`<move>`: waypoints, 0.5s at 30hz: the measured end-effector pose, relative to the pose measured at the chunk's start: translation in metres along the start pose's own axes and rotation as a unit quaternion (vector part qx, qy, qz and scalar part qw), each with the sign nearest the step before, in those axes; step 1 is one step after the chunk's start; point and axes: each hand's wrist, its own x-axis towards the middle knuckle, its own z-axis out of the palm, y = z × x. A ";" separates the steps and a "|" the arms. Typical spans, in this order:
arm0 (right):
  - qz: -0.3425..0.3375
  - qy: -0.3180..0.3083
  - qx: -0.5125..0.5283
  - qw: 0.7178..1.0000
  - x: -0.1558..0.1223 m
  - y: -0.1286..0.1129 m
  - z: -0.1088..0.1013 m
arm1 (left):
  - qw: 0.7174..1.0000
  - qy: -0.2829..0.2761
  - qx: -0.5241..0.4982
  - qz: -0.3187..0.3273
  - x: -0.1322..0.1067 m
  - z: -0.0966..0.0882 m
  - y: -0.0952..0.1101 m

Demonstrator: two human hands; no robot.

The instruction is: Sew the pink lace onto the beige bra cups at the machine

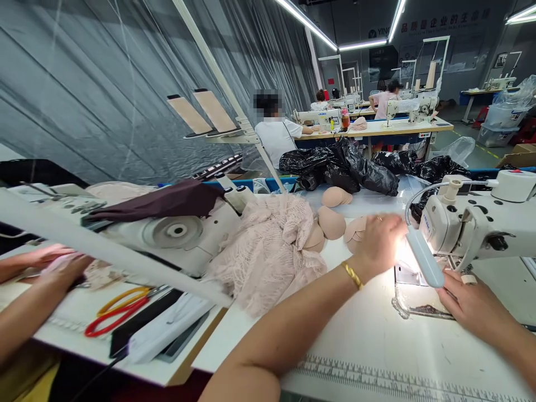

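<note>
My left hand point(382, 243), with a gold bracelet point(352, 274) at the wrist, is raised beside the lit work lamp point(425, 258). Glare and blur hide its fingertips, so what they hold cannot be made out. At the needle area of the white sewing machine point(498, 223), my right hand point(473, 304) wears a wide ring point(469, 279); its fingertips are partly behind the lamp's lower end. Beige moulded cups point(332, 222) lie left of my left hand, several of them overlapping. Next to them is a heap of pale pink lace fabric point(268, 240).
A measuring tape strip point(355, 371) runs along the table's front edge. On the left table, another person's hands point(62, 265) work near scissors point(119, 312) and a second machine point(176, 231). Black plastic bags point(347, 164) lie behind. A slanted white pole point(104, 245) crosses the left side.
</note>
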 end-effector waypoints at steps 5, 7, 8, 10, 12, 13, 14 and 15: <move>0.006 -0.006 -0.007 1.000 -0.001 0.002 0.001 | 0.968 -0.002 -0.114 -0.224 0.053 -0.005 -0.021; 0.007 -0.012 0.004 1.000 -0.001 0.002 0.000 | 0.959 0.011 -0.126 -0.252 0.061 -0.014 -0.029; 0.008 -0.017 0.011 1.000 0.000 0.002 -0.002 | 0.956 0.032 -0.127 -0.263 0.059 -0.022 -0.031; 0.012 -0.020 0.025 0.999 0.002 0.000 -0.005 | 0.955 0.093 -0.112 -0.260 0.046 -0.039 -0.031; 0.011 -0.016 0.033 0.999 0.004 -0.003 -0.009 | 0.969 0.151 -0.063 -0.185 0.021 -0.049 -0.022; 0.007 -0.013 0.036 0.999 0.005 -0.005 -0.012 | 0.982 0.139 -0.032 -0.123 0.007 -0.050 -0.016; 0.002 -0.011 0.038 0.999 0.006 -0.006 -0.014 | 0.994 0.096 -0.009 -0.050 -0.008 -0.048 -0.007; -0.003 -0.009 0.038 0.999 0.007 -0.008 -0.015 | 0.999 0.028 0.002 0.043 -0.021 -0.042 0.001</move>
